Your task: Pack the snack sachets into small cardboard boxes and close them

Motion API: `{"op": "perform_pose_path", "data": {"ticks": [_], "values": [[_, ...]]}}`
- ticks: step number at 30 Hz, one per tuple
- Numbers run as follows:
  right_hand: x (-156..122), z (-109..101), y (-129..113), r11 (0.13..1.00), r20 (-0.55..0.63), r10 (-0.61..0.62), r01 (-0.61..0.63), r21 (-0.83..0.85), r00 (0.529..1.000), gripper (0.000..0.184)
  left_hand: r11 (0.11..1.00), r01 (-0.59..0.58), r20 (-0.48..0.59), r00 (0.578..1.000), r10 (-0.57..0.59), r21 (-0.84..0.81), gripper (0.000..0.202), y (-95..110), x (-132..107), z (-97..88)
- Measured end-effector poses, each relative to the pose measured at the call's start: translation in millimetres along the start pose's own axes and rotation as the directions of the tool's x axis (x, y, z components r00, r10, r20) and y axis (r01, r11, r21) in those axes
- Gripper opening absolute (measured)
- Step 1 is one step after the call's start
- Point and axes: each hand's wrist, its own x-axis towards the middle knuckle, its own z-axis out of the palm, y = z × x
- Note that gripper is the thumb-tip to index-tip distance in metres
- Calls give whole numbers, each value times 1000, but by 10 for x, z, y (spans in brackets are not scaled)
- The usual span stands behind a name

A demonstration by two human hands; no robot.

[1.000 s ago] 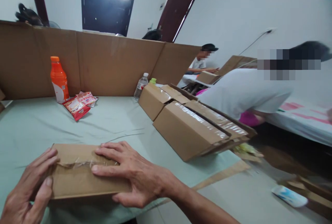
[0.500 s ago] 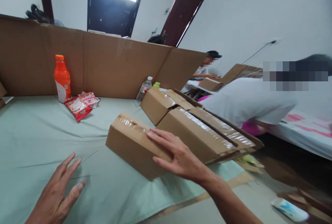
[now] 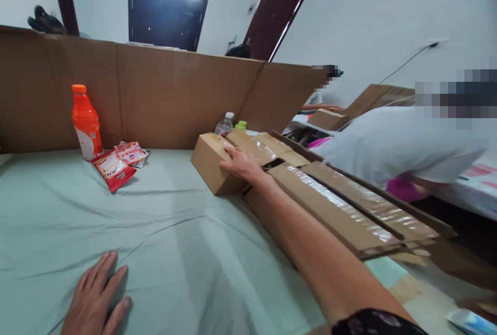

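Observation:
My right hand (image 3: pixel 244 163) reaches far forward and grips a small brown cardboard box (image 3: pixel 209 165), with its fingers over the top and near side. This box stands at the left end of a group of taped cardboard boxes (image 3: pixel 330 205), close against them; whether it touches them is hard to tell. My left hand (image 3: pixel 98 293) lies open on the pale green cloth (image 3: pixel 166 252), fingers stretched out and holding nothing.
A tall cardboard panel (image 3: pixel 186 99) runs along the back. In front of it stand an orange bottle (image 3: pixel 87 125), red snack packets (image 3: pixel 114 166) and a clear bottle (image 3: pixel 224 125). At right, a person in a white shirt (image 3: pixel 384 154) bends over another table.
My right hand has carried the small box forward from the near side of the other boxes to their far left end. My left hand has moved slightly down and lies flatter.

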Motion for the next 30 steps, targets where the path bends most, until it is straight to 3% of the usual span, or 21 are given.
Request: {"op": "perform_pose_path", "data": {"ticks": [3, 7, 11, 13, 16, 18, 20, 22, 25, 27, 30], "values": [[97, 43, -28, 995, 43, 94, -93, -26, 995, 49, 1000, -16, -20, 1000, 16, 6, 38, 11, 24, -16], [71, -10, -58, 994, 35, 95, -92, -58, 995, 42, 1000, 5, 9, 1000, -5, -21, 39, 19, -27, 44], [-181, -116, -208, 995, -127, 52, -62, -73, 991, 56, 998, 50, 37, 998, -49, -38, 39, 72, -61, 55], [-391, -78, -359, 998, -244, 9, -24, -57, 970, 61, 991, 106, 125, 988, -95, -83, 41, 142, -39, -13], [-771, 182, -708, 972, -316, -214, 233, 22, 924, 48, 945, 271, 348, 917, -195, -185, 46, 277, 41, -169], [-1054, 447, -1044, 885, -252, -414, 451, 113, 875, 39, 918, 344, 414, 878, -240, -199, 46, 353, 97, -254], [-1335, 705, -1445, 786, -163, -562, 585, 201, 811, 34, 903, 382, 435, 859, -268, -197, 46, 404, 126, -301], [-1564, 898, -1853, 716, -137, -641, 653, 249, 755, 33, 891, 408, 444, 848, -289, -198, 44, 433, 118, -317], [-1749, 1052, -2317, 668, -161, -678, 693, 272, 717, 38, 876, 441, 424, 844, -329, -197, 41, 440, 56, -334], [-1789, 1105, -2468, 663, -186, -675, 698, 269, 714, 41, 868, 455, 396, 847, -354, -199, 42, 417, 11, -376], [-1810, 1193, -2493, 658, -212, -674, 705, 264, 708, 43, 864, 459, 342, 861, -376, -205, 43, 323, -5, -517]]}}
